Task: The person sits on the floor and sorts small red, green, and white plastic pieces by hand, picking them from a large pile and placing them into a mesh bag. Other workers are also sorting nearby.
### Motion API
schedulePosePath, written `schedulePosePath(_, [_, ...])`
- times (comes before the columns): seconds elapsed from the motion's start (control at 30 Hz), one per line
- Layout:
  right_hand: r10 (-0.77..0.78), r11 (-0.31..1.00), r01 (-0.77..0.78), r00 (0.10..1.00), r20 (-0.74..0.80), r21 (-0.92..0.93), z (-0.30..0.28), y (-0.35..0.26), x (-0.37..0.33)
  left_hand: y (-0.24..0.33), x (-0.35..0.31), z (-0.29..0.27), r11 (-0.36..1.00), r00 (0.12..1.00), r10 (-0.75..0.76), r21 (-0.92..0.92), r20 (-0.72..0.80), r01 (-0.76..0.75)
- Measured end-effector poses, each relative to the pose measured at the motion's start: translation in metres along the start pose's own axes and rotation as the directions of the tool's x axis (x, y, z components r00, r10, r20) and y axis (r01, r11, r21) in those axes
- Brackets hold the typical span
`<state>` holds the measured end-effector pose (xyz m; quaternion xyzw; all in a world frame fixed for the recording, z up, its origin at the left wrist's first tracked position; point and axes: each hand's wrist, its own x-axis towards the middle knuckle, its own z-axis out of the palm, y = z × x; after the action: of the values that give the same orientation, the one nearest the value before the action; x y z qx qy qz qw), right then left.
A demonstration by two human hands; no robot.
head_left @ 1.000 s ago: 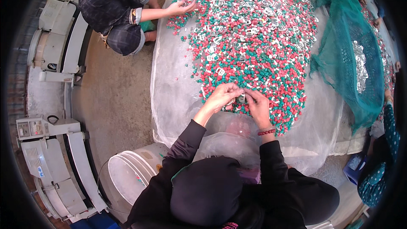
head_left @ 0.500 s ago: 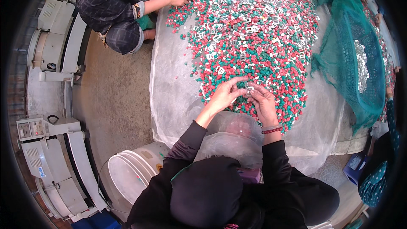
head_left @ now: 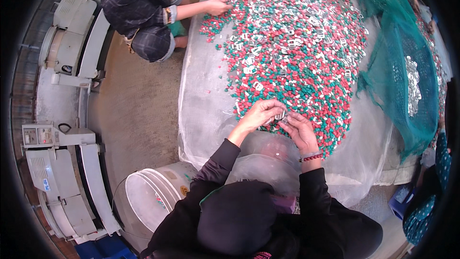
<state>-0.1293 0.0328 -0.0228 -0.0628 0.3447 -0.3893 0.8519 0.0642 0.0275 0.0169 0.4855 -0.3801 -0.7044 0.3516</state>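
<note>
My left hand (head_left: 261, 113) and my right hand (head_left: 300, 132) meet over the near edge of a pile of small red, green and white chips (head_left: 314, 98). Between their fingertips is a small silver metal buckle (head_left: 281, 114). The left fingers are curled and pinch it; the right thumb and fingers close on its other side. Part of the buckle is hidden by the fingers. Several similar pale metal buckles (head_left: 258, 86) lie scattered among the chips.
The pile lies on a translucent sheet (head_left: 201, 98). A white bucket (head_left: 148, 196) stands at lower left. At right, a teal basket (head_left: 429, 84) under green netting holds buckles. Another person's hands (head_left: 219, 6) work at the far left edge. Grey machines (head_left: 62, 172) line the left.
My left index finger, stretched out before, has curled onto the buckle. The scene has shifted slightly right and down in view. The other person's far hand now shows fully.
</note>
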Motion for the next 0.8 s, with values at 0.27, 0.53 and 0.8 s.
schedulePosePath(0.27, [-0.205, 0.977, 0.198, 0.975, 0.087, 0.084, 0.026, -0.030, -0.017, 0.015, -0.003, -0.066, 0.763, 0.975, 0.096, -0.614, -0.201, -0.202])
schedulePosePath(0.53, [-0.160, 0.931, 0.064, 0.956, 0.246, 0.358, 0.018, -0.033, -0.021, 0.006, 0.047, -0.078, 0.837, 0.822, 0.243, 0.540, -0.515, 0.091])
schedulePosePath(0.8, [-0.050, 0.936, 0.034, 0.998, 0.035, 0.351, 0.019, -0.016, -0.013, -0.002, 0.047, -0.052, 0.658, 0.821, 0.342, 0.740, -0.457, 0.138])
